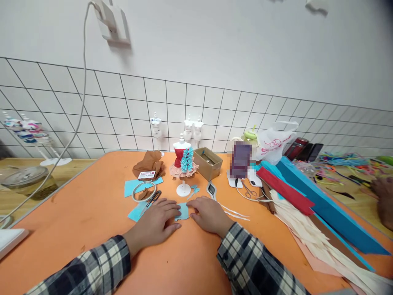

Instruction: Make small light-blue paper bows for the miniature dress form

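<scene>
A small light-blue piece of crepe paper [183, 212] lies flat on the orange table between my hands. My left hand [159, 221] rests palm down at its left edge, fingers stretched out and thumb apart, with the fingertips touching the paper. At the right edge my right hand [211, 215] lies with thumb and forefinger spread, their tips at the paper. Just behind stands a miniature dress form [181, 153] with a red bodice, blue ruffles and a peach skirt. Left of my left hand are a utility knife [151, 200] and a white hoop [135, 192].
Brown crepe paper [147, 164] and a cardboard box [208, 164] flank the dress form. Scissors [249, 190], a white cable and a propped phone [241, 159] are at right. Long strips of blue paper [331, 209] and red paper [285, 190] line the right side. Another person's hand [383, 196] shows beyond.
</scene>
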### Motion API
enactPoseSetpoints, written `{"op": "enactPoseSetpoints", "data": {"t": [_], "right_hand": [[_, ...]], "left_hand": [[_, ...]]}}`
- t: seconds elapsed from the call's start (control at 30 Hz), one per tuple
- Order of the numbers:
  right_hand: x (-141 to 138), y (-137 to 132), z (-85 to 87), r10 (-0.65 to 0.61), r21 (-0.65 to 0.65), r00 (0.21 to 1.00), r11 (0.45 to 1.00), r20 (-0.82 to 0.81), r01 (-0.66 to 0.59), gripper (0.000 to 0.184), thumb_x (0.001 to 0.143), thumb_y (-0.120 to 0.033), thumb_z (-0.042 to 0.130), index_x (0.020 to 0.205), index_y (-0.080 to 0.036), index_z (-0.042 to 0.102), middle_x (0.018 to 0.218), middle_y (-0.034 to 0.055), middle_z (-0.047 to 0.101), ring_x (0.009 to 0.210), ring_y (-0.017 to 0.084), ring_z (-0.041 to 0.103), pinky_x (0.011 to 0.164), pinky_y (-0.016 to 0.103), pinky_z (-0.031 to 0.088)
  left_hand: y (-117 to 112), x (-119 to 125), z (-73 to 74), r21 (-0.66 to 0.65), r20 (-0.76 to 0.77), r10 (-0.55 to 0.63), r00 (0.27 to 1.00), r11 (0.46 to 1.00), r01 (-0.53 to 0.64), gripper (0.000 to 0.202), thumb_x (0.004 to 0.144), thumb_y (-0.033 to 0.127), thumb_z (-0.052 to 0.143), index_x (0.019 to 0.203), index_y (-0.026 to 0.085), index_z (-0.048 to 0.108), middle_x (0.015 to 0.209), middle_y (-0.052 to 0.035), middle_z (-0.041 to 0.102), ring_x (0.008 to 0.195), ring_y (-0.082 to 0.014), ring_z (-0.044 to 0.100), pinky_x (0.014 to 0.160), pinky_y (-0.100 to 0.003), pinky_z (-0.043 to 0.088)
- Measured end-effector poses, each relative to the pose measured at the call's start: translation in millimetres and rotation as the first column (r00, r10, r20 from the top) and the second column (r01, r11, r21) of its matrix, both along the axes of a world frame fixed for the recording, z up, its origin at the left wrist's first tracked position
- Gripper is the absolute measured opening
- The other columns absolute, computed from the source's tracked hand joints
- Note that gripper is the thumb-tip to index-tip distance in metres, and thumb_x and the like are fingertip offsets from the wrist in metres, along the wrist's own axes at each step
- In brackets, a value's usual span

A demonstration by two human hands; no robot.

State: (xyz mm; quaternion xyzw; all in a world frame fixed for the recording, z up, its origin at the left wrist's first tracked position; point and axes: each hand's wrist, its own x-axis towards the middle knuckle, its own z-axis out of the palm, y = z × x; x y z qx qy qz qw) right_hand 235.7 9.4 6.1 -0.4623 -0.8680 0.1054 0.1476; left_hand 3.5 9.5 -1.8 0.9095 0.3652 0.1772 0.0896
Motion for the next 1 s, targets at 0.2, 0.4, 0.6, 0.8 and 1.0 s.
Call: {"op": "enactPoseSetpoints", "data": {"t": [0.2,0.4,0.6,0.8,1.0], "right_hand": [[54.1,1.0,28.3,-0.26,0.024,0.964,0.965,-0.051,0.262,0.021,0.091,-0.033,0.048,0.095,-0.023,0.066,0.088,0.0032,0.068,0.084,0.017,0.059,0.072,0.027,0.038],[150.5,2.8,16.9,-0.52,-0.188,0.853,0.833,0.054,0.52,0.043,0.092,-0.049,0.039,0.075,-0.021,0.067,0.082,0.0055,0.07,0.074,0.019,0.061,0.063,0.027,0.037],[160.6,-8.8,-6.0,-0.504,-0.314,0.848,0.789,0.163,0.529,0.049,0.087,-0.058,0.042,0.067,-0.019,0.061,0.065,0.0041,0.064,0.061,0.018,0.056,0.052,0.027,0.029],[158.0,-14.8,5.9,-0.616,-0.132,0.777,0.766,0.125,0.629,0.044,0.089,-0.051,0.041,0.072,-0.018,0.065,0.076,0.0086,0.067,0.071,0.021,0.06,0.062,0.03,0.037],[145.3,-29.3,7.2,-0.518,0.011,0.848,0.854,0.112,0.521,0.027,0.085,-0.039,0.051,0.088,-0.02,0.071,0.094,0.0086,0.068,0.092,0.024,0.06,0.081,0.033,0.041]], "left_hand": [[2.8,-1.6,4.7,0.044,0.012,-0.003,1.0,0.999,0.003,0.028,0.093,0.034,0.047,0.111,0.029,0.067,0.112,-0.0058,0.067,0.107,-0.025,0.056,0.095,-0.042,0.04],[-5.4,-0.6,4.3,0.145,0.017,-0.159,0.987,0.977,0.155,0.031,0.093,0.023,0.046,0.12,0.028,0.06,0.106,-0.0062,0.067,0.098,-0.0226,0.056,0.091,-0.042,0.04],[-15.6,47.1,2.9,0.235,0.022,-0.384,0.923,0.899,0.369,0.029,0.09,0.022,0.044,0.112,0.025,0.062,0.091,-0.0065,0.068,0.088,-0.0218,0.057,0.08,-0.039,0.043],[-3.9,134.8,-6.0,0.258,0.002,-0.28,0.96,0.928,0.27,0.022,0.095,0.026,0.042,0.092,0.02,0.063,0.081,-0.0067,0.062,0.083,-0.0211,0.053,0.072,-0.037,0.039],[6.8,147.2,-11.9,0.111,0.132,-0.172,0.976,0.981,0.158,0.023,0.095,0.028,0.045,0.089,0.021,0.066,0.08,-0.0061,0.064,0.083,-0.0211,0.052,0.069,-0.036,0.036]]}}
